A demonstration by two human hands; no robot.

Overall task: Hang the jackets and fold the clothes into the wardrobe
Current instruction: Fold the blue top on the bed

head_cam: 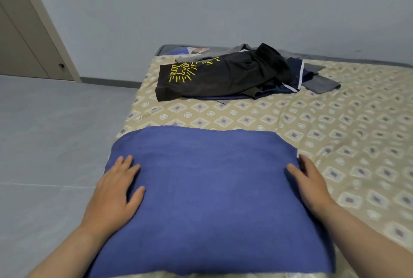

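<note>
On the bed (335, 121), near its left edge: folded blue cloth (207, 192), left hand (116, 190) flat on its left side, fingers (131, 169) spread; right hand (310, 184) flat along its right side, fingers straight and close. Clothes pile (228, 76) lies well beyond, patterned sheet between.

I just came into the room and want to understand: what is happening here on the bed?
A person is folding a blue cloth on the bed. It lies flat as a neat rectangle. The left grip and right grip rest open on its left and right edges, without pinching it. Farther back lies a loose pile of clothes, not yet folded, with a black shirt on top.
</note>
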